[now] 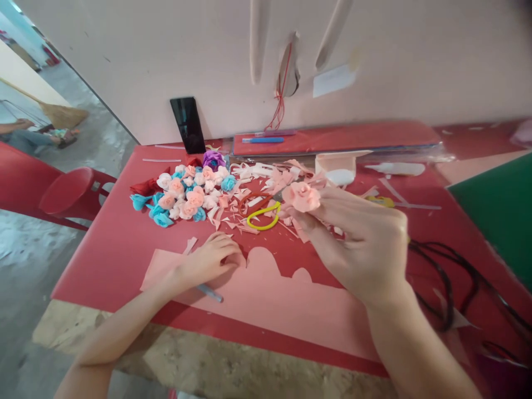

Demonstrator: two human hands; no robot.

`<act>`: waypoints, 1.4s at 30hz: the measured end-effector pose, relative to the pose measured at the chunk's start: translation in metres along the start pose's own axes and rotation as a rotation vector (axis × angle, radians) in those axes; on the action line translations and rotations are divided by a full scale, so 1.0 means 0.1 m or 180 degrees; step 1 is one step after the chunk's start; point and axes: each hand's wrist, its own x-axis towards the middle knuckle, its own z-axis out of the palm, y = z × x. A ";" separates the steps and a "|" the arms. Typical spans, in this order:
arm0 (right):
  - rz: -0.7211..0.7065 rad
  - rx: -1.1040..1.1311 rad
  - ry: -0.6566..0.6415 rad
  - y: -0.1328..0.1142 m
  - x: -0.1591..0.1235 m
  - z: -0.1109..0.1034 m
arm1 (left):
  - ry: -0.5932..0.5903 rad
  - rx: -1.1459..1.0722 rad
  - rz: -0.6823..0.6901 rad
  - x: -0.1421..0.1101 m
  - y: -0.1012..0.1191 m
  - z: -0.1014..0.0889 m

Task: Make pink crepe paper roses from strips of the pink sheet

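A pale pink paper rose (pixel 302 197) is pinched between the fingertips of my right hand (pixel 361 244), raised over the table's middle. My left hand (pixel 214 256) rests with loosely curved fingers on a long sheet of pink paper (pixel 282 302), thumb apart from the fingers. That sheet's far edge has rounded, cut-out humps. A slim blue-grey stick (pixel 210 292) lies on the sheet beside my left wrist, partly hidden under it. Scissors with yellow and orange handles (pixel 264 217) lie among paper scraps (pixel 239 208) just beyond my hands, their blades mostly covered.
Finished paper roses (pixel 187 194) in pink, blue, red and purple are heaped at the left. A phone (pixel 188 124) leans on the wall. A glue bottle (pixel 397 168), black cable (pixel 444 277) and green sheet (pixel 499 205) are rightward. Another person's leg (pixel 31 141) shows far left.
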 end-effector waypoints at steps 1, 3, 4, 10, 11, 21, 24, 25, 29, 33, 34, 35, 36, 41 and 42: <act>0.0010 -0.0008 -0.0001 0.00 0.00 0.00 | -0.0001 0.0013 0.0018 -0.01 -0.01 0.00; 0.0010 -0.0034 0.0005 0.00 0.01 0.00 | -0.0015 0.0032 0.0099 -0.01 -0.04 0.00; 0.0013 -0.0048 0.0007 0.00 0.01 0.00 | -0.0022 0.0038 0.0154 -0.02 -0.05 -0.01; -0.0079 -0.0076 0.0004 0.04 -0.01 0.03 | 0.0074 0.0035 0.0350 -0.02 -0.07 -0.06; -0.0107 -0.0067 0.0010 0.04 -0.01 0.04 | 0.0065 0.0017 0.0365 -0.02 -0.07 -0.06; -0.0100 0.0593 -0.0192 0.09 0.03 0.05 | 0.0128 -0.0176 0.0015 -0.02 -0.05 -0.06; -0.0570 0.0759 -0.0142 0.15 0.03 0.07 | 0.0186 -0.0220 -0.0116 -0.02 -0.04 -0.08; -0.0722 0.0770 -0.0098 0.17 0.03 0.08 | 0.0202 -0.0238 -0.0154 -0.02 -0.04 -0.08; -0.1145 0.0585 0.0107 0.21 0.02 0.08 | 0.0221 -0.0344 -0.0257 -0.04 -0.01 -0.11; -0.1428 0.0242 0.0154 0.19 0.03 0.05 | 0.0280 -0.0483 -0.0352 -0.09 0.17 -0.26; -0.1453 0.0192 0.0143 0.18 0.03 0.04 | 0.0330 -0.0522 -0.0396 -0.11 0.24 -0.34; -0.1461 0.0165 0.0124 0.17 0.03 0.04 | 0.0404 -0.0564 -0.0442 -0.13 0.31 -0.42; -0.1443 0.0154 0.0096 0.16 0.03 0.04 | 0.0482 -0.0612 -0.0488 -0.14 0.38 -0.51; -0.1027 0.0382 -0.0003 0.08 -0.01 0.03 | 0.1366 -0.0699 -0.0430 -0.12 0.67 -0.94; -0.0890 0.0461 -0.0045 0.06 -0.02 0.03 | 0.1663 -0.0598 -0.0271 -0.09 0.72 -1.00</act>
